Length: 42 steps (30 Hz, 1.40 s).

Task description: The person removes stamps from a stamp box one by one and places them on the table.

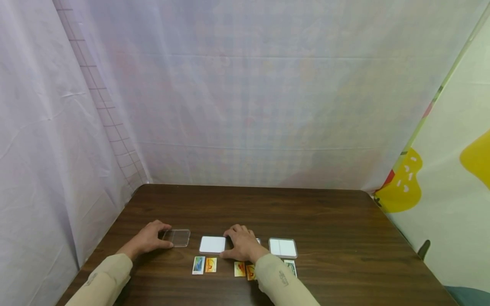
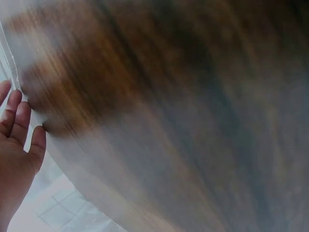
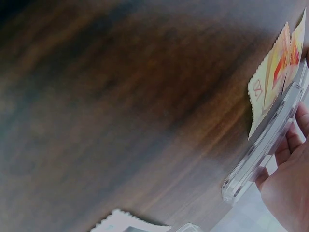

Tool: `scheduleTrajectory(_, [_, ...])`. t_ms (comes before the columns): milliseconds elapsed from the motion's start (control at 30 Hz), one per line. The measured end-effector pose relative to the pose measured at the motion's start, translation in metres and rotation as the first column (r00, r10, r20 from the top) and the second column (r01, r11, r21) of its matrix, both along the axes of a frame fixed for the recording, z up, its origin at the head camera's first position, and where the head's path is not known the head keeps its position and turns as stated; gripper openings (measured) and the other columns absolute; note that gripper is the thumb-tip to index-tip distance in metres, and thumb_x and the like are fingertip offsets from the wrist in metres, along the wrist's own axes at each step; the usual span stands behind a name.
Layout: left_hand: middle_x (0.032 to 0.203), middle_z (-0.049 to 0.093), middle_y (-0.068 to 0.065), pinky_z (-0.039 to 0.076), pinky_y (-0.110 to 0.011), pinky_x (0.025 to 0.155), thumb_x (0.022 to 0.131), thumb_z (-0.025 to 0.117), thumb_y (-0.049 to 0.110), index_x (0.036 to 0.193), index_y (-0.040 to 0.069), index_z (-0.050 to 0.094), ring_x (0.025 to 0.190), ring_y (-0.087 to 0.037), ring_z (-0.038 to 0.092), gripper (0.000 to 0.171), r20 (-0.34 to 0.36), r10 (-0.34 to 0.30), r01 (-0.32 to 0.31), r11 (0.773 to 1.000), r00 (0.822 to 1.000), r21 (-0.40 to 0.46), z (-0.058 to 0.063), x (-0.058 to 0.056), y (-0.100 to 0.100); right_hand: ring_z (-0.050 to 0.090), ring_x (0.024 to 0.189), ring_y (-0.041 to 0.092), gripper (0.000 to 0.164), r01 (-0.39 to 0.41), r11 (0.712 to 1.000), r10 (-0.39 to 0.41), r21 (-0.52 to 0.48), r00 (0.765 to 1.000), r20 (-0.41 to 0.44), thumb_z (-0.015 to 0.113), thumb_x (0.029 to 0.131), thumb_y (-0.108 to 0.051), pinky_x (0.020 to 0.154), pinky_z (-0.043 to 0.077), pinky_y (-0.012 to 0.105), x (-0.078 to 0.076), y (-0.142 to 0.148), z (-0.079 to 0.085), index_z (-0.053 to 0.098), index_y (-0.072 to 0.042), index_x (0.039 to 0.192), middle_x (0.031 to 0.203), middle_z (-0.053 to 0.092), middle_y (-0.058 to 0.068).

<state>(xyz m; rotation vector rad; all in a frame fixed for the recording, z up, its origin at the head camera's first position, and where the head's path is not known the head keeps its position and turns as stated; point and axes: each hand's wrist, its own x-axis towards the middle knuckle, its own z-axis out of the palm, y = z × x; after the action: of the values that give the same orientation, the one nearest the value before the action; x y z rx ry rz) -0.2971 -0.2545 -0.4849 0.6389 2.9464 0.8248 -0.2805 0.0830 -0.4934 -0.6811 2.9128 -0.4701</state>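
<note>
My left hand [image 1: 151, 238] holds a flat, clear plastic cover [image 1: 180, 238] by its left end, thumb and fingers along opposite edges. To its right lies a flat case with a white face [image 1: 212, 245]. My right hand [image 1: 243, 244] spreads over the table with thumb and forefinger at that case's right corners; whether they grip it cannot be told. Another case, mostly hidden, lies beneath this hand. In the right wrist view, a clear-edged case [image 3: 263, 147] lies beside the fingers, near an orange stamp [image 3: 271, 77] with perforated edges.
On the right lies a clear case with a white, divided face [image 1: 283, 247]. Nearer me are a blue-green stamp [image 1: 198, 265], an orange stamp [image 1: 211, 264], more orange stamps [image 1: 239, 269] and a green stamp [image 1: 291, 267] partly behind my sleeve. Curtains surround the brown table [image 1: 325, 212].
</note>
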Motion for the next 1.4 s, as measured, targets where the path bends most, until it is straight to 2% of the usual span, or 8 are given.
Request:
scheduleTrajectory(467, [0.108,0.058,-0.011,0.043,-0.054,0.090,0.072,0.087,0.029,0.121,-0.006,0.063,0.103,-0.035,0.053,0.065,0.008,-0.004,0.004,0.998,1.000,-0.062,0.003,0.000,0.002,0.042,0.129,0.027,0.061,-0.001,1.000,0.001,-0.009,1.000,-0.003,0.073,0.084,-0.054,0.108,0.032,0.050,0.000,0.001,0.000,0.058,-0.019,0.132,0.137,0.048,0.006])
scheduleTrajectory(800, [0.108,0.058,-0.010,0.043,-0.054,0.089,0.071,0.087,0.033,0.117,-0.003,0.065,0.101,-0.033,0.053,0.062,0.000,0.013,-0.013,0.998,1.000,-0.068,0.002,0.000,0.003,0.043,0.128,0.027,0.061,0.000,1.000,0.000,-0.008,1.000,-0.002,0.073,0.084,-0.054,0.108,0.032,0.050,0.001,0.001,0.000,0.059,-0.019,0.131,0.137,0.049,0.006])
scheduleTrajectory(1100, [0.107,0.061,-0.011,0.042,-0.055,0.090,0.073,0.084,0.036,0.112,-0.003,0.066,0.102,-0.034,0.054,0.059,-0.023,0.022,-0.023,0.998,1.000,-0.062,0.004,0.000,0.006,0.043,0.127,0.027,0.060,-0.007,1.000,0.006,-0.018,1.000,-0.016,0.072,0.085,-0.053,0.108,0.032,0.050,-0.002,0.001,-0.006,0.059,-0.017,0.131,0.136,0.048,0.007])
scheduleTrajectory(1400, [0.105,0.062,-0.010,0.043,-0.055,0.090,0.074,0.084,0.038,0.112,-0.002,0.065,0.101,-0.033,0.055,0.059,-0.058,0.017,-0.020,0.998,0.998,-0.053,0.006,-0.001,0.015,0.044,0.126,0.029,0.064,-0.018,1.000,0.018,-0.004,1.000,-0.010,0.074,0.083,-0.052,0.106,0.034,0.051,-0.001,0.000,0.005,0.059,-0.014,0.132,0.135,0.050,0.008])
